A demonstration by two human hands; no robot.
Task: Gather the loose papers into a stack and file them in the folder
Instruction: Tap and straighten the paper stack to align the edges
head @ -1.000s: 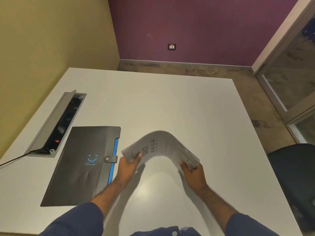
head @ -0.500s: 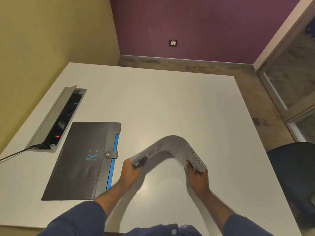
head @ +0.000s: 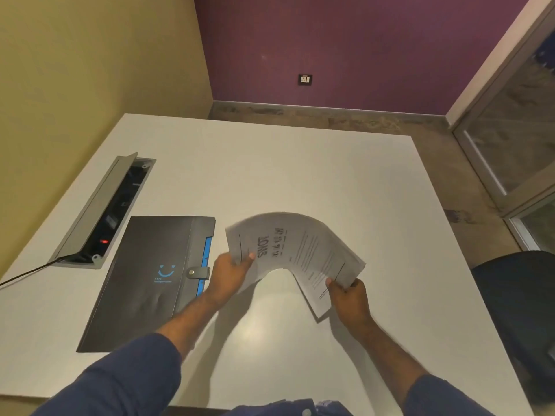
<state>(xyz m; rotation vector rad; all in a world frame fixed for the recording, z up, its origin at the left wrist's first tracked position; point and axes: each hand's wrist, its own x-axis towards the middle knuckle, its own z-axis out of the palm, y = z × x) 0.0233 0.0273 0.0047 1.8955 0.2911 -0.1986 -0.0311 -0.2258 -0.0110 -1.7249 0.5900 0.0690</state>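
A stack of printed white papers arches upward above the white table, bent into a curve. My left hand grips its left end and my right hand grips its right end. The top sheet carries bold black text. A dark grey folder lies flat and closed on the table to the left of the papers, with a blue smile logo, a blue edge strip and a snap strap on its right side. My left forearm crosses the folder's lower right corner.
An open grey cable box is set into the table left of the folder, with a black cable running off the left edge. A dark office chair stands at the right. Yellow and purple walls enclose the room.
The paper stack has risen and fanned wider, its left end lifted so the printed top sheet faces me more. Both hands keep their grip on the ends.
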